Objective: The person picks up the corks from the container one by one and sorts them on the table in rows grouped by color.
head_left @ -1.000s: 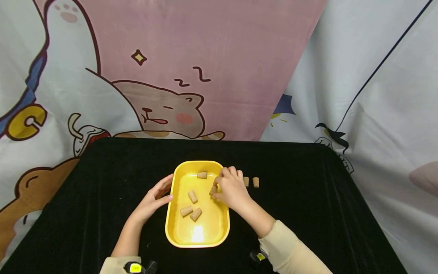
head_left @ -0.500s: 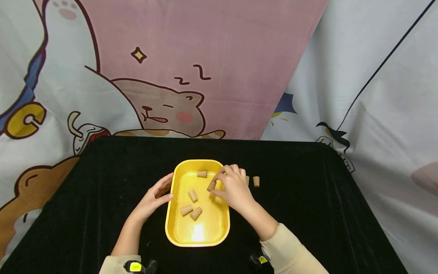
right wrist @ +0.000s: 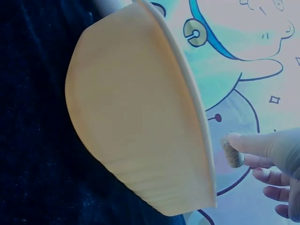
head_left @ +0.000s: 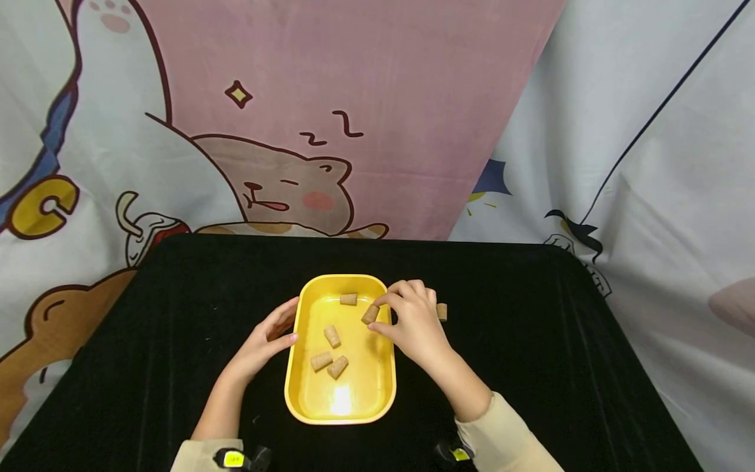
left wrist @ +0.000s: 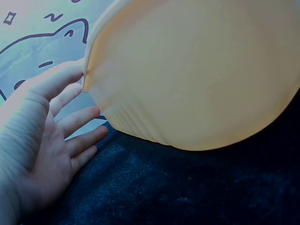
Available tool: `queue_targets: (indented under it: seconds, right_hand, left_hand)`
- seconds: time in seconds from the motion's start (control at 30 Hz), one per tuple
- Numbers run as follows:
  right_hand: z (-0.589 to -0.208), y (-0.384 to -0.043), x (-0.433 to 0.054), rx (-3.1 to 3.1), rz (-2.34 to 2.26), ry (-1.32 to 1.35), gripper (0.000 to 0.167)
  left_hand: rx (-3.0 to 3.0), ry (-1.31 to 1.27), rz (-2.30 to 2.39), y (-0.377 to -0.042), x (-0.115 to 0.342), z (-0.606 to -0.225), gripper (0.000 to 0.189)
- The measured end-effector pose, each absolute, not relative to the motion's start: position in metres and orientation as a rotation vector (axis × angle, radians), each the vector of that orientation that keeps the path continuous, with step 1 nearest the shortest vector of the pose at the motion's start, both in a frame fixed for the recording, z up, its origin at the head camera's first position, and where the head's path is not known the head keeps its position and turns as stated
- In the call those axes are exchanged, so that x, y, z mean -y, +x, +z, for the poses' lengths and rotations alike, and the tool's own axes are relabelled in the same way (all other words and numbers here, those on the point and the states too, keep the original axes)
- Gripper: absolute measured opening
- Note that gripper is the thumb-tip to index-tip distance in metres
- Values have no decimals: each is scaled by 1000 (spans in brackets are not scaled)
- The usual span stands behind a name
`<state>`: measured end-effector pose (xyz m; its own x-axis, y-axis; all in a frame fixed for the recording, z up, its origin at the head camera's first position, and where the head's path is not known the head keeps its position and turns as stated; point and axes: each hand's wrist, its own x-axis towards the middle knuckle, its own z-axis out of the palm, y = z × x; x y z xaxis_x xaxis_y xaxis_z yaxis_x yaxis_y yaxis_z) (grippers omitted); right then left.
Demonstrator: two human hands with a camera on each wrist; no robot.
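Note:
A yellow tray [head_left: 366, 393] lies on the black cloth, with several corks in it, among them one cork [head_left: 348, 299] near its far end and another cork [head_left: 333, 337] at mid-tray. My left hand [head_left: 262, 344] touches the tray's left rim, its fingers fairly straight; in the left wrist view the thumb meets the rim. Over the tray's right side, my right hand [head_left: 415, 324] pinches a cork [head_left: 370, 314] between thumb and forefinger. The right wrist view shows this held cork [right wrist: 232, 151] beyond the rim, apart from the tray wall.
Just right of my right hand, a cork [head_left: 442, 312] stands on the black cloth [head_left: 531, 367], partly covered by the hand. A printed cartoon curtain [head_left: 413, 118] hangs behind the table's far edge.
My right hand has lifted the cork and shifted away and to the right, now hiding one cork on the cloth. The left hand and the tray have stayed in place.

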<state>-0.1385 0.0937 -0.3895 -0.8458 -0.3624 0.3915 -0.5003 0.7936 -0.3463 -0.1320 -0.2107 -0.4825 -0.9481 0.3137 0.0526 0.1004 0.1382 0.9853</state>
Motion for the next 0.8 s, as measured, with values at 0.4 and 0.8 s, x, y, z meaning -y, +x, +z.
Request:
queue_targets:
  seconds: [0.4, 0.8]
  right_hand:
    - [-383, -134, -107, 2632, 711, 579, 30]
    - [-388, -135, -133, 2594, 731, 520, 35]
  left_hand:
    - [-2240, 408, 1916, -132, 210, -483, 60]
    - [-2232, 427, 1922, -132, 211, -483, 60]
